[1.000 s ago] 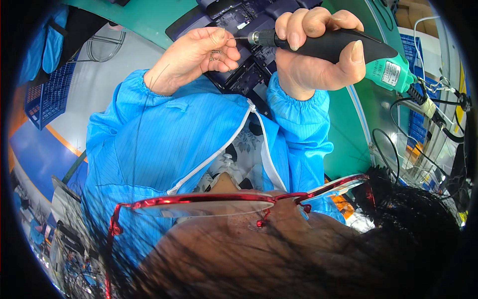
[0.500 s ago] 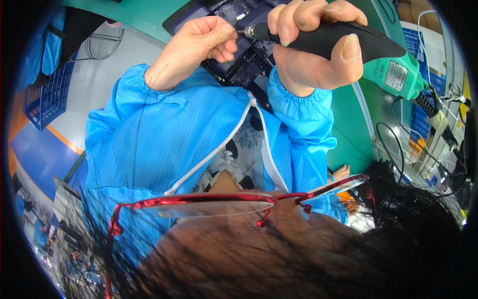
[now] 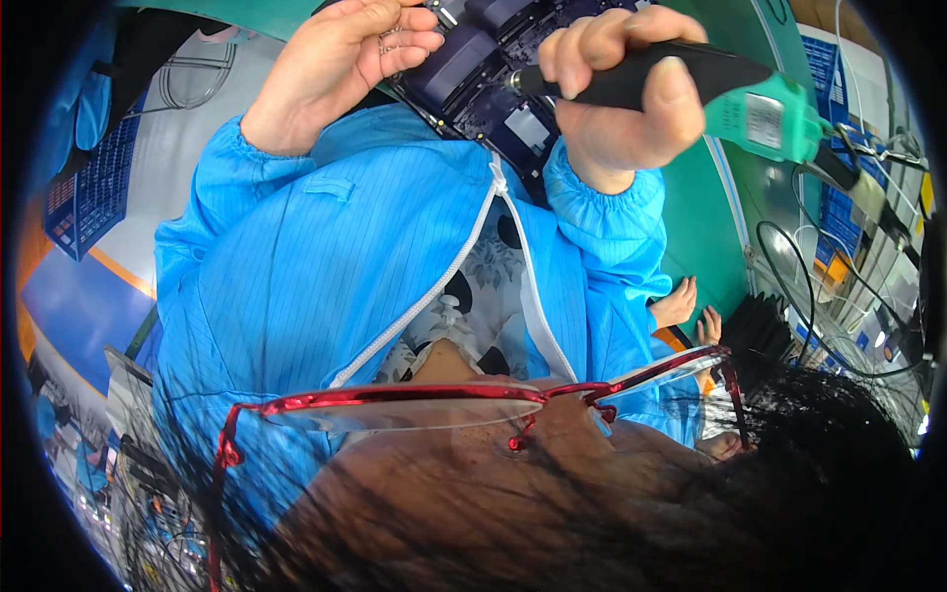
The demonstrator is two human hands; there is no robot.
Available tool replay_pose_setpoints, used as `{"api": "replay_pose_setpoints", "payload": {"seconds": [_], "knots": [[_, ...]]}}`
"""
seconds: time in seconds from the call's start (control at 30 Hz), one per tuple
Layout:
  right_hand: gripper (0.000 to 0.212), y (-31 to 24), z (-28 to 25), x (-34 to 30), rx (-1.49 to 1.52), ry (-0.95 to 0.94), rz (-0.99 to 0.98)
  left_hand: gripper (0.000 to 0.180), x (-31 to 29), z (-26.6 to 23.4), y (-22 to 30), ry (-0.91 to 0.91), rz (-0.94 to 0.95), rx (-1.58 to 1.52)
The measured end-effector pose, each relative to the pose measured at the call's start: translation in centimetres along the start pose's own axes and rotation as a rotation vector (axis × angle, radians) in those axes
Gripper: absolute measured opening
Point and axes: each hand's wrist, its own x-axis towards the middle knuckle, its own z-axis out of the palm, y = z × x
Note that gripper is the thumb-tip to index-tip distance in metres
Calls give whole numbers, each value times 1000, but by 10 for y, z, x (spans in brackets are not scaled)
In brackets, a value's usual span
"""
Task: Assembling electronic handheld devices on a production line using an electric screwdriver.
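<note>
Biggest thing is a silky blue jacket (image 3: 365,227) with fine stripes, then a smooth green surface (image 3: 702,232) with dark, boxy plastic housings (image 3: 451,71) on it. Next, a chunky, tapered electric screwdriver (image 3: 728,81), matte black going to green, nose near the housings, fingers of the right hand (image 3: 617,138) wrapped snugly round it. Left hand (image 3: 321,64) has its fingers curled round some tiny metal bits (image 3: 383,41), thumb partly cropped.
</note>
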Motion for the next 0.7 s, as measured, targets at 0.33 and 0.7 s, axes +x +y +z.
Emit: {"api": "replay_pose_setpoints", "payload": {"seconds": [0.33, 0.7], "knots": [[35, 32, -3, -10, 24, -1, 88, 28, 2, -7, 1, -71, -33, -81], [33, 38, -5, -18, -43, 8, 99, 27, -4, -4, -5, -65, -44, -101]]}}
